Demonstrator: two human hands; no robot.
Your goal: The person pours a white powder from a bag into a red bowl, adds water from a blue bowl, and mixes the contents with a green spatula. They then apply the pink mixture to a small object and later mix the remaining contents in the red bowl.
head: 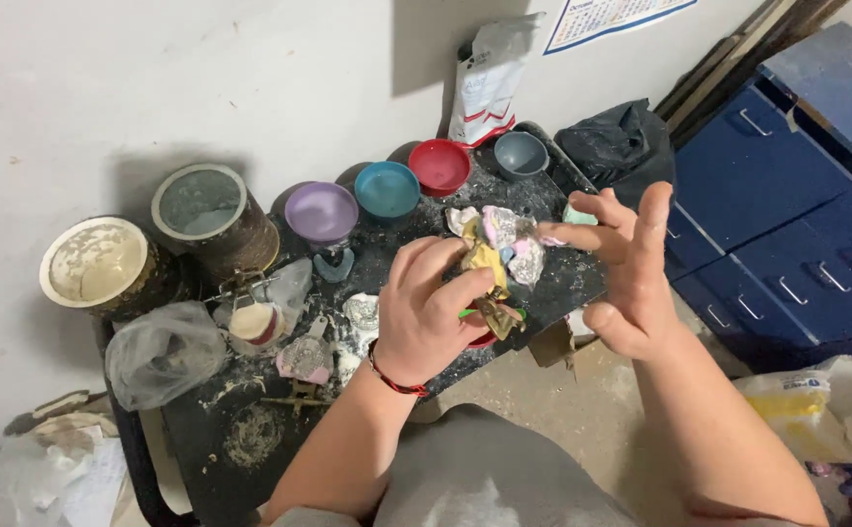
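A left hand [426, 317] pinches a small brass-coloured tool [497, 310] above the dusty tabletop's [250, 459] near edge, beside plaster casts [504, 239]; the right hand [626, 259] hovers, grip spread wide, past the tabletop's right edge.

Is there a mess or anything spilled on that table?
Yes. White powder is spilled and smeared across the dark table, thickest near the front left. Broken pastel lumps lie in a heap by the right hand. The left hand holds a crusty yellowish lump.
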